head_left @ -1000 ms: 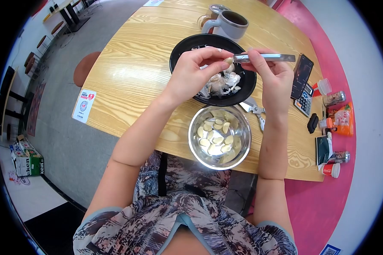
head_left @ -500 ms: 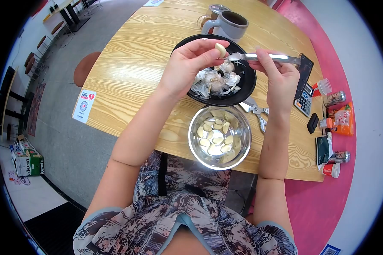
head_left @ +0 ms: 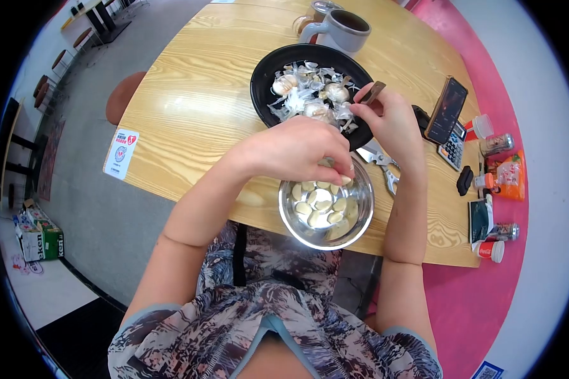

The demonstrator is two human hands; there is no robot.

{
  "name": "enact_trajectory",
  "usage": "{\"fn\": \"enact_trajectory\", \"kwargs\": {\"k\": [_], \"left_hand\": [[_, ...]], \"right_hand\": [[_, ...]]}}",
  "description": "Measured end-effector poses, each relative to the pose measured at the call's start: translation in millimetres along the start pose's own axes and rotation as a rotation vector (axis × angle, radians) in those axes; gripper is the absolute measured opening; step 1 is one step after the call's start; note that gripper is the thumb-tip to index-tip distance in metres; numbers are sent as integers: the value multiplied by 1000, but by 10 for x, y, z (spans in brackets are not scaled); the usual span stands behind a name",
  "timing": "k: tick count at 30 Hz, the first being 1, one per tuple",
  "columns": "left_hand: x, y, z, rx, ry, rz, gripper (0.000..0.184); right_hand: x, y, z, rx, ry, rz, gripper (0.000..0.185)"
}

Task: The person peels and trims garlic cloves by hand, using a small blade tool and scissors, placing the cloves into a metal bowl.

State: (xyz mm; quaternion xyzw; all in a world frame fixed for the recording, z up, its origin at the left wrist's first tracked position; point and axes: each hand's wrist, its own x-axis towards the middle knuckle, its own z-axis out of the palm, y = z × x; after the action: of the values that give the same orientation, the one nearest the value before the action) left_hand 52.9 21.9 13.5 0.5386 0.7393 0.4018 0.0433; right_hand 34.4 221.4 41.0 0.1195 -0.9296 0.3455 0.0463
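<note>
Over the steel bowl (head_left: 289,226), my left hand (head_left: 300,150) points down with its fingers pinched on a pale garlic clove (head_left: 345,180). Several peeled cloves (head_left: 323,205) lie in the bowl below it. At the right rim of the black plate (head_left: 259,104), my right hand (head_left: 389,117) is closed round a small knife (head_left: 373,93), tilted upward. The plate holds garlic bulbs (head_left: 336,93) and loose papery skins (head_left: 295,101). Scissors (head_left: 378,159) lie on the table beside the bowl, below my right hand.
Behind the plate stand a grey mug (head_left: 341,35) and a glass jar (head_left: 323,9). To the right are a propped phone (head_left: 447,110), a calculator (head_left: 451,150), a black case (head_left: 464,181), small jars (head_left: 497,145) and an orange packet (head_left: 510,177).
My left hand has moved from above the plate down over the bowl with the clove. My right hand has moved slightly left and down, turning the knife upward. The phone now stands more upright.
</note>
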Motion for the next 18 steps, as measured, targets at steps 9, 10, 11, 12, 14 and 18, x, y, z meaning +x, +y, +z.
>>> {"fn": "enact_trajectory", "kwargs": {"k": [9,10,11,12,14,18], "left_hand": [[-13,-60,-141,-254,171,-216,15],[-16,-109,-154,-337,383,-259,15],[-19,-153,-199,-285,461,-311,16],[-13,-198,-222,-284,461,-311,16],[-16,-307,-212,-84,630,-381,16],[-11,-433,-148,32,702,-355,18]], "right_hand": [[23,30,76,281,-49,-122,18],[20,1,29,301,34,-141,20],[3,-5,4,241,55,-127,19],[7,23,-15,242,55,-128,19],[30,95,-28,100,-29,-44,16],[53,141,25,97,18,-76,14]]}}
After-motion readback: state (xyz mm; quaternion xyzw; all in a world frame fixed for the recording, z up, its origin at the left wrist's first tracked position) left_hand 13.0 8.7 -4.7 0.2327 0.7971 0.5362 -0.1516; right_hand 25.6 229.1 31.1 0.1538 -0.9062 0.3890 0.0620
